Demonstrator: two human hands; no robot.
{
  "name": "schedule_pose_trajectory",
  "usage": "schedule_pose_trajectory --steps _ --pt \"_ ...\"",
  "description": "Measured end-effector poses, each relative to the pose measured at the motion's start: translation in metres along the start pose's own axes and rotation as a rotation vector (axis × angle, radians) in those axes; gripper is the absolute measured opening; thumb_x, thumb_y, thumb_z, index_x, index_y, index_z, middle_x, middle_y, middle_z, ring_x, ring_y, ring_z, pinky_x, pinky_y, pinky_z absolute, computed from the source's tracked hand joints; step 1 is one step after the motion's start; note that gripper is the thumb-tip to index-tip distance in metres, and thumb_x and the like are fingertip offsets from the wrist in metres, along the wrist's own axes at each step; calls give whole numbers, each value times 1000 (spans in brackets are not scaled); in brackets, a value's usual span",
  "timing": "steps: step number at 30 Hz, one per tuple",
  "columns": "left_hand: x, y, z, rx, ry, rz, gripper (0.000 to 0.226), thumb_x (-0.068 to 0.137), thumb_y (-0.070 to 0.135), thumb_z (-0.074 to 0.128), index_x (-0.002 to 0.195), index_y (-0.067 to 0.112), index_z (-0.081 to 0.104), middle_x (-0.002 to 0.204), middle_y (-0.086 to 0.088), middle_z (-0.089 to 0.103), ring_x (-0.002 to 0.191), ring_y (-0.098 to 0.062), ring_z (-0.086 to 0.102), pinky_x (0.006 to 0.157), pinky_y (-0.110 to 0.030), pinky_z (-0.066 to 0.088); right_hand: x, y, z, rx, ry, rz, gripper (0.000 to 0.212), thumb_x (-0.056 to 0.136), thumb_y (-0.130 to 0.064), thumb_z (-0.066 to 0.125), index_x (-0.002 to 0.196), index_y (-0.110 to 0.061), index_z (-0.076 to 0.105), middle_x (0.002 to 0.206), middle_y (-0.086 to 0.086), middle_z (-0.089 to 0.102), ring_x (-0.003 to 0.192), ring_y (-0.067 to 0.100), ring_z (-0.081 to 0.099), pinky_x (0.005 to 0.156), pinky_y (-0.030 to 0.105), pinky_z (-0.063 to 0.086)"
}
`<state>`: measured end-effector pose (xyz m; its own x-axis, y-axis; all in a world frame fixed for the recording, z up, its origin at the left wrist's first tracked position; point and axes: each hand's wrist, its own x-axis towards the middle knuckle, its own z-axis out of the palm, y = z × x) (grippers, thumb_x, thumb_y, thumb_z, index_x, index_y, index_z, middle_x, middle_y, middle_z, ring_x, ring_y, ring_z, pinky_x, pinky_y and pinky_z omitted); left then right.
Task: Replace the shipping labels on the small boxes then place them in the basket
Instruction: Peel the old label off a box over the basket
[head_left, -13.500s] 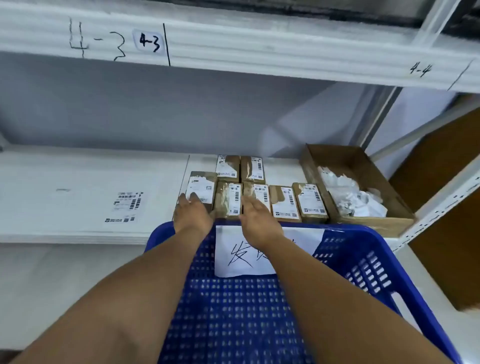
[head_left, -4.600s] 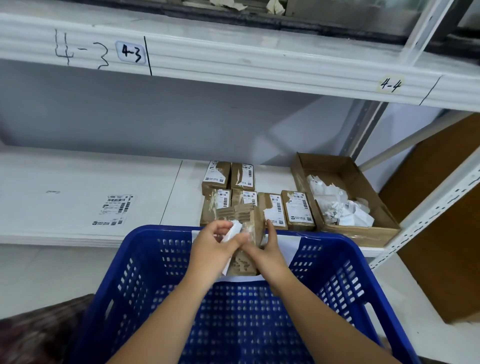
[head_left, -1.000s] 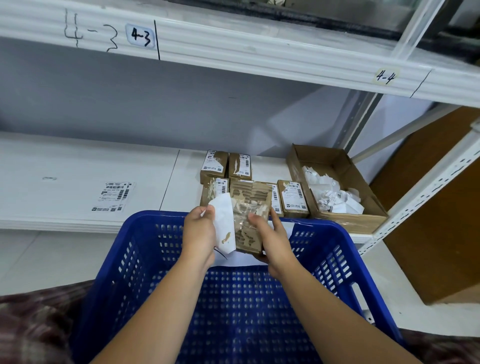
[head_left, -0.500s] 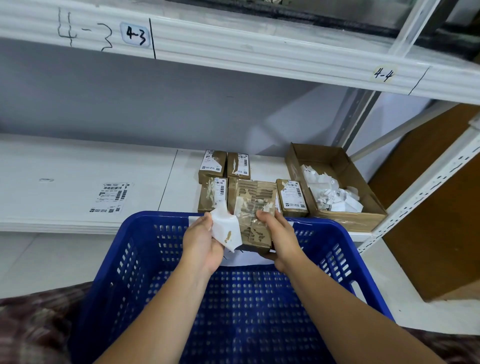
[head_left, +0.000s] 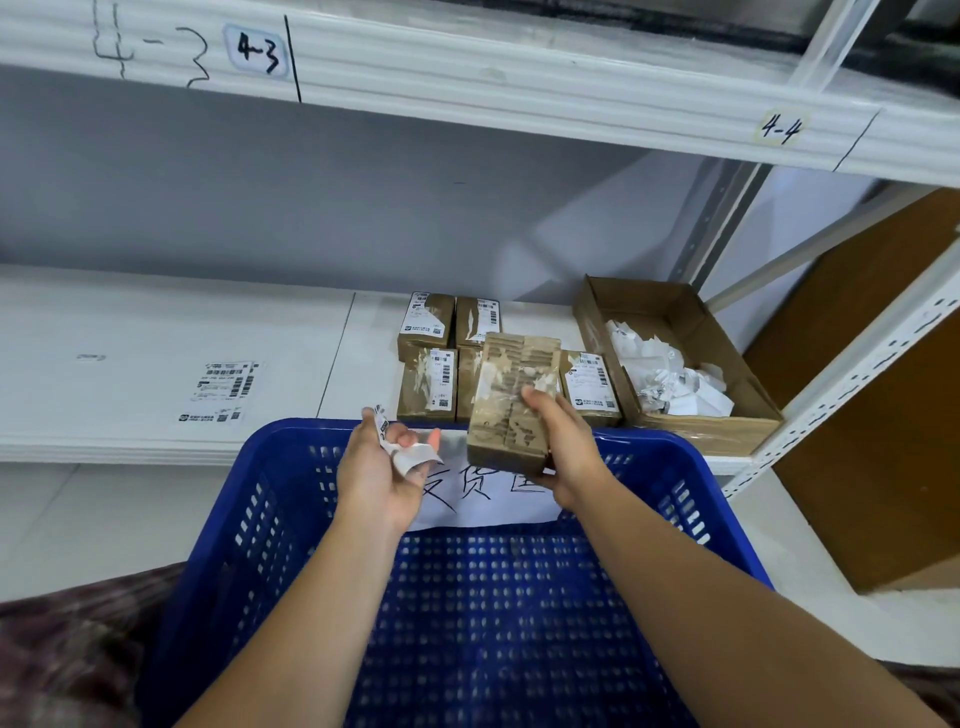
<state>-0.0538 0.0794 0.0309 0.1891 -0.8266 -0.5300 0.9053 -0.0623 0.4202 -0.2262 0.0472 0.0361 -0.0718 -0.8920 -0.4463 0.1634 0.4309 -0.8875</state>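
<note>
My right hand (head_left: 563, 441) grips a small brown box (head_left: 511, 402) over the far rim of the blue basket (head_left: 691, 493); the box's upper face shows torn paper scraps and no label. My left hand (head_left: 382, 470) holds the peeled white label (head_left: 410, 453), crumpled, just left of the box and apart from it. Several small labelled boxes (head_left: 427, 382) lie in rows on the white shelf (head_left: 130, 338) behind the basket. A sheet of fresh labels (head_left: 223, 389) lies on the shelf to the left.
An open cardboard box (head_left: 665, 306) holding crumpled white label scraps stands at the right end of the shelf. A white paper sign with handwriting (head_left: 483, 499) hangs inside the basket's far wall. An upper shelf (head_left: 467, 78) marked 4-3 and 4-4 runs overhead.
The label has come fully off the box. My left hand has pulled it left and down, away from the box, and crumpled it. My right hand still holds the box.
</note>
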Motion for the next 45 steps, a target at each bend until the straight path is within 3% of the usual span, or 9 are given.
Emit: schedule_pose_trajectory --steps 4,8,13,15,17,21,29,39,45 --pt "9 7 -8 129 33 55 29 98 44 43 82 19 47 50 6 34 38 -8 31 36 -16 30 13 -3 -7 64 15 9 55 87 -35 69 138 -23 50 105 2 73 74 13 72 47 23 52" --pt "14 2 -6 223 53 35 32 97 43 46 76 19 46 52 7 25 37 -7 21 33 -16 20 28 -5 -6 65 -17 -6 62 86 -33 72 142 -24 46 108 4 73 84 19 74 61 31 56" --pt "22 1 17 383 -62 46 23 91 43 54 86 20 52 62 3 45 47 -8 36 43 -19 30 47 -13 2 -4 -60 -12 57 85 -34 72 136 -19 51 109 6 73 93 23 72 66 33 55" --pt "25 4 29 473 -149 -10 47 79 51 63 111 17 54 96 -5 65 76 -17 57 58 -23 43 57 -17 7 -50 -70 -22 57 85 -35 72 135 -18 52 111 6 73 96 24 71 68 34 55" --pt "31 0 37 535 -192 20 48 78 32 63 121 14 48 113 -13 58 95 -25 57 66 -29 49 67 -21 12 -81 -66 -43 55 86 -36 72 134 -17 53 113 6 72 97 22 70 68 31 52" --pt "42 -8 45 564 -181 170 51 82 -14 33 118 21 41 102 -10 46 79 -20 45 61 -31 37 88 -26 21 -94 -35 -59 61 85 -45 70 135 -16 52 118 4 69 96 18 67 71 30 50" --pt "64 -22 39 474 -283 71 52 90 -14 45 139 5 40 113 -12 63 110 -21 60 84 -28 55 117 -25 23 -215 -19 -11 63 89 -54 61 138 -16 50 132 3 60 120 24 56 91 32 41" --pt "67 -41 48 644 -297 125 39 98 5 46 135 16 44 98 -2 69 80 -9 65 61 -19 55 136 -17 20 -335 82 -96 56 87 -49 66 130 -13 59 126 4 65 115 26 60 104 42 46" --pt "55 -52 59 820 -228 373 22 96 10 52 115 18 60 86 -2 67 58 -13 66 47 -17 48 93 -14 21 -346 353 -444 28 96 -42 54 108 -18 63 105 -1 65 100 18 60 89 32 46"
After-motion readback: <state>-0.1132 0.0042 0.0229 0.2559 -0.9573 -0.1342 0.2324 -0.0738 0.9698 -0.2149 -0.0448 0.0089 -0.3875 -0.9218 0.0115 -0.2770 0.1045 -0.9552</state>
